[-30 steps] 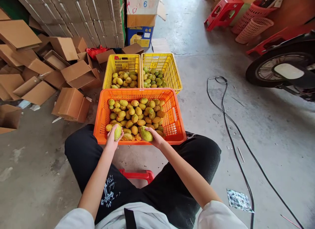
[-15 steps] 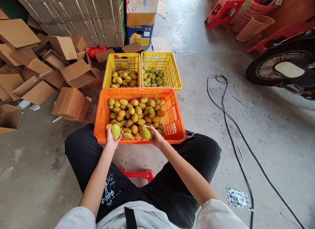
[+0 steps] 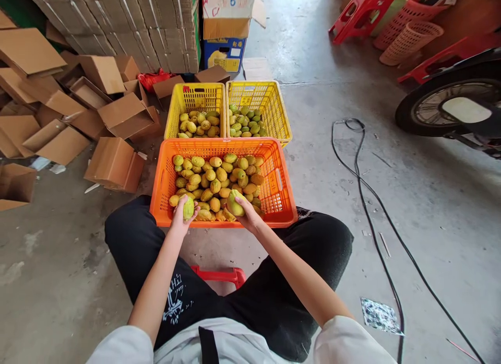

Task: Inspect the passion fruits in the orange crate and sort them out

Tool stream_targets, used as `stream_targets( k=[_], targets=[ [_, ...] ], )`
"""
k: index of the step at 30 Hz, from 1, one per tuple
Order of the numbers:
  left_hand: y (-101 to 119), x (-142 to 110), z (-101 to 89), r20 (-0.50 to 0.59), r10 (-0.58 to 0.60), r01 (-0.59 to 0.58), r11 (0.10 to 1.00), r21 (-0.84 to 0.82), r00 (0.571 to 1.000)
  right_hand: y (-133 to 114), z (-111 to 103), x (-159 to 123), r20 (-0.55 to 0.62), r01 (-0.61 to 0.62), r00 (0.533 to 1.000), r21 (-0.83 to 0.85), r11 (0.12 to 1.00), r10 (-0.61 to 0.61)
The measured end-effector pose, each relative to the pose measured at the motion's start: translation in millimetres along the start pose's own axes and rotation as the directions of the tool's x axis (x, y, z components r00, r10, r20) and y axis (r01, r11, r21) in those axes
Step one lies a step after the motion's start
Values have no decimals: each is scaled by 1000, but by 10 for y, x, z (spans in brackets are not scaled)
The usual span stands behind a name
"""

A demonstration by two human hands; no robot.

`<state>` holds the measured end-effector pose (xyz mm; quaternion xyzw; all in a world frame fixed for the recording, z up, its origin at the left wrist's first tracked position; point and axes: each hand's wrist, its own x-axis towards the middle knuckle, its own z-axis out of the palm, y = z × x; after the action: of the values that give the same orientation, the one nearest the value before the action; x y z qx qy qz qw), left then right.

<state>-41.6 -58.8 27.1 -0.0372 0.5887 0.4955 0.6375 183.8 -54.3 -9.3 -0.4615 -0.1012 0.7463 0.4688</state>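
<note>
I sit on a red stool facing an orange crate heaped with several yellow-green fruits. My left hand grips one green fruit over the crate's near left corner. A larger green fruit sits in my right hand, tilted up over the near middle of the crate. Behind it stand two yellow crates: the left yellow crate holds yellowish fruit, the right yellow crate holds greener fruit.
Loose cardboard boxes lie at the left, with stacked flat cartons behind them. A black cable runs across the concrete floor at the right. A motorbike wheel, red stools and pink baskets are at the far right.
My right hand has lifted and turned its fruit more upright. My left hand has shifted slightly with its fruit. The camera view has drifted a little.
</note>
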Motion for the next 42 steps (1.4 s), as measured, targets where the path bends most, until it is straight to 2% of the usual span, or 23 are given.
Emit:
stream_targets(
  k=[5, 12, 16, 19, 22, 25, 30, 36, 40, 42],
  targets=[
    [-82, 19, 28, 23, 23, -22, 999, -50, 999, -50, 33, -11, -44, -31, 999, 24, 999, 32],
    [-33, 33, 40, -6, -6, 5, 992, -123, 1000, -92, 91, -11, -97, -114, 988, 40, 993, 117],
    [-36, -3, 51, 52, -54, 56, 997, -44, 997, -106, 82, -24, -75, -164, 983, 20, 986, 165],
    [-49, -49, 77, 107, -70, 68, 997, 23, 992, -120, 77, -53, -34, -172, 984, 14, 985, 172],
    [-57, -73, 90, 126, -77, 69, 995, 73, 989, -120, 74, -73, -40, -194, 980, -4, 981, 194],
    [-76, -69, 67, 139, -29, 9, 990, 141, 990, -106, 69, -74, -71, -210, 976, -26, 977, 207],
    [-163, -79, 20, 271, 85, -150, 962, 227, 959, -92, 64, -68, -51, -211, 976, -2, 978, 210],
    [-186, -137, 75, 242, 70, -124, 968, 218, 968, -113, 49, -43, -89, -210, 973, 57, 976, 214],
    [-146, -99, 91, 152, 66, -89, 985, 146, 986, -128, 22, -18, -92, -206, 973, 59, 977, 210],
    [-130, -72, 94, 111, 21, -35, 992, 122, 994, -131, 15, -12, -87, -210, 973, 48, 977, 213]
  ],
)
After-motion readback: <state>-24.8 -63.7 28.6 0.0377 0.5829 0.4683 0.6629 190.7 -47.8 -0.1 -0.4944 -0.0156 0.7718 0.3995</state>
